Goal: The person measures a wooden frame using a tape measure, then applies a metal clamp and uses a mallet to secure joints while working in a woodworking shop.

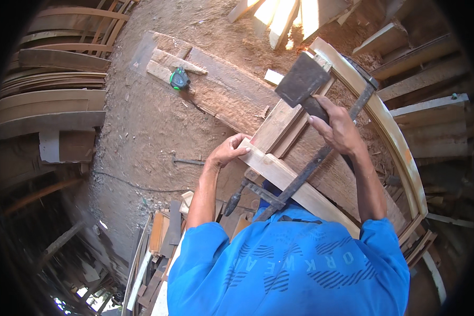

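In my right hand (338, 124) is the handle of a dark mallet (303, 79) with a broad, square head, raised over the wooden pieces. My left hand (228, 151) grips the end of a pale wooden rail (279, 171), thumb on top. That rail meets a second board (277, 125) at a corner close to my left fingertips. A long metal bar clamp (313, 164) runs diagonally across the frame, its screw handle (233, 203) near my waist. On the far right, a curved wooden piece (400, 142) forms the frame's outer side.
A black and green tape measure (179, 79) lies on wood scraps upon a long plank (229, 73). A thin metal rod (188, 161) rests on the dusty ground. Curved boards (58, 100) are stacked at left, more timber (432, 121) at right. Offcuts (160, 231) lie near my left side.
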The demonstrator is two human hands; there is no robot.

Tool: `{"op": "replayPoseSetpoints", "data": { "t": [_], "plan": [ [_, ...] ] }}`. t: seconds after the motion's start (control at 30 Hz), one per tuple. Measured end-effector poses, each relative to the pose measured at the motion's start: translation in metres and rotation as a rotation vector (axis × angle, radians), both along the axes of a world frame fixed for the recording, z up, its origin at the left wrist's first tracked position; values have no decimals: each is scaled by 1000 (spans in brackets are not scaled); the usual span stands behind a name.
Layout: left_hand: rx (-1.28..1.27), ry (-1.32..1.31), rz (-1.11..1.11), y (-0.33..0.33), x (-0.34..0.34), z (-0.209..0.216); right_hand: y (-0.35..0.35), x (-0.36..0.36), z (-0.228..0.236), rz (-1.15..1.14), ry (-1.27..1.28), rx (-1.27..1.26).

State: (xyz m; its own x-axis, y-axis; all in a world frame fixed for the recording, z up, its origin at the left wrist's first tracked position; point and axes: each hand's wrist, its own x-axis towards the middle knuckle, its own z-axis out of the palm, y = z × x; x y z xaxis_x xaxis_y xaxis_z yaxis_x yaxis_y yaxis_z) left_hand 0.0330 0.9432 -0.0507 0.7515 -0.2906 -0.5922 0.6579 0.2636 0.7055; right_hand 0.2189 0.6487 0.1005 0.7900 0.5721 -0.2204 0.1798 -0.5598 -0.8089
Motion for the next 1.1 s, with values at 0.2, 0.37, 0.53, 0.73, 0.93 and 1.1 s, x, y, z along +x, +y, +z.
{"op": "replayPoseSetpoints", "data": {
  "t": [0.2,0.37,0.53,0.73,0.93,1.1],
  "plan": [
    [96,54,-14,-7,2,-5,88,45,14,525,-21,-375],
    [55,93,92,-11,-4,-14,159,46,-19,823,-73,-651],
    [29,105,119,-13,1,-1,173,41,-15,948,-55,-688],
    [15,101,98,-10,-1,-10,175,37,-14,934,-80,-709],
    [10,112,105,-9,-3,-14,168,38,-23,857,-60,-598],
    [-6,104,108,-11,-3,-5,169,32,-30,949,-130,-703]
  ]
}}
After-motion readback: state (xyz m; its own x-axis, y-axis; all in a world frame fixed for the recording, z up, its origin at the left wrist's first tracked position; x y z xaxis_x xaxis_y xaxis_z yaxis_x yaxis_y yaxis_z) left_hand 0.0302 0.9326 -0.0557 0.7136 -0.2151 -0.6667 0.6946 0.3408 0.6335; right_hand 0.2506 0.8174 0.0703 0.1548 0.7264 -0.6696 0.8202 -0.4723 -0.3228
